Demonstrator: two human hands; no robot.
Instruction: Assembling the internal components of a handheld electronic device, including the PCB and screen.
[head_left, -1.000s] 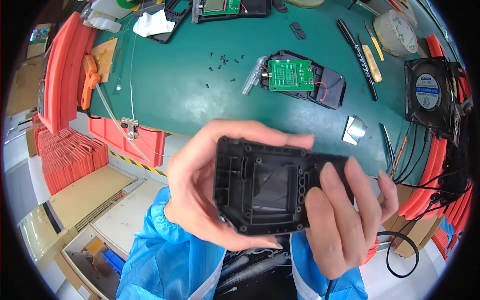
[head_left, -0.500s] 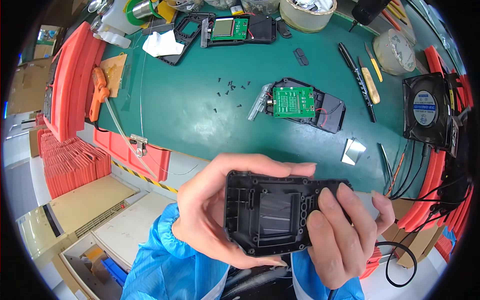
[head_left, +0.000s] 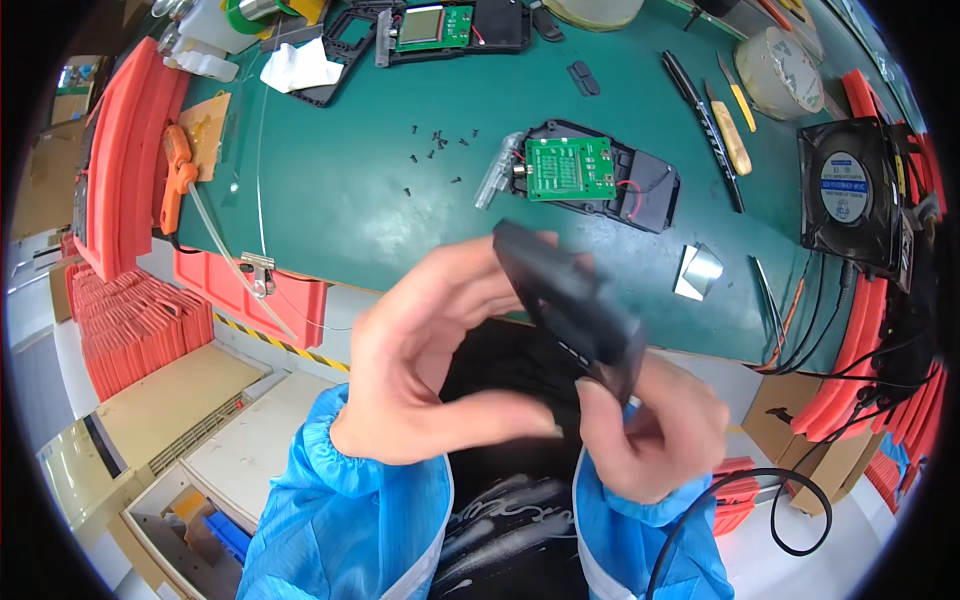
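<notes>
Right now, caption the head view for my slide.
Both hands, left hand and right hand, hold a black plastic housing shell edge-on above the green work mat.

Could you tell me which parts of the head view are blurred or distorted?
Head view: the black housing and both hands, left and right, are motion-blurred; the green mat and circuit board stay sharp; fisheye bends edges near the rim.
</notes>
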